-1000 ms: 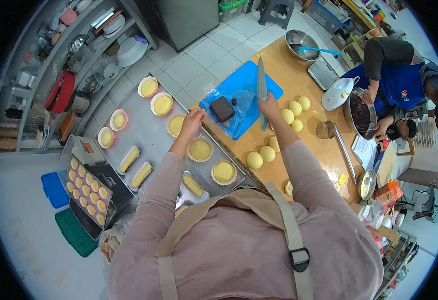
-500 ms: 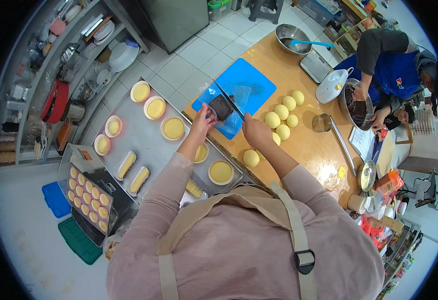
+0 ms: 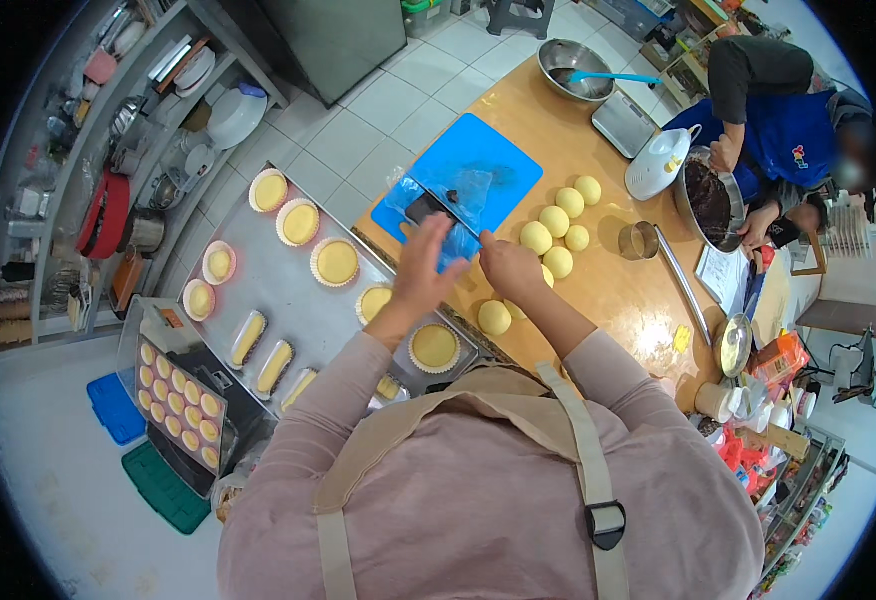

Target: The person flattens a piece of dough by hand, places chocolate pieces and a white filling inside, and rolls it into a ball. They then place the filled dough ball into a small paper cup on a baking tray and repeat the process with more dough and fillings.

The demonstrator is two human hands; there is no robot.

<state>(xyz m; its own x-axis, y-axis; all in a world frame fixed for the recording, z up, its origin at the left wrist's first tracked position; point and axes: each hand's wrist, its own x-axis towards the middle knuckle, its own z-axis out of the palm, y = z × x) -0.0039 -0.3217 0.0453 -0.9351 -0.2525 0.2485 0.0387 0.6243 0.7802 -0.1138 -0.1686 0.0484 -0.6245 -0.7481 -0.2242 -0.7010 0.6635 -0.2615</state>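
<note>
My right hand [image 3: 511, 268] is closed around the handle of a knife, and the knife's blade [image 3: 452, 214] slants up and to the left across a dark block, probably chocolate [image 3: 424, 207]. The block lies in clear plastic wrap on a blue cutting board [image 3: 506, 170]; a small dark piece [image 3: 452, 196] sits beyond the blade. My left hand [image 3: 421, 275], slightly blurred, hovers at the near side of the block with its fingers apart. It partly hides the block and board. Just right of my right hand are several pale yellow dough balls [image 3: 536, 237].
To the left, a metal tray [image 3: 288, 275] bears yellow tarts in paper cups. Far right, a co-worker's hands are at a bowl of dark mixture [image 3: 693, 200]. Nearby stand a white hand mixer [image 3: 655, 168], a scale [image 3: 625, 122], a metal ring [image 3: 638, 241] and a steel bowl [image 3: 561, 58].
My left hand has moved right from the block's left side, toward the knife, and its fingers have opened out. The blade now lies lower across the block. The whole view has shifted slightly.
</note>
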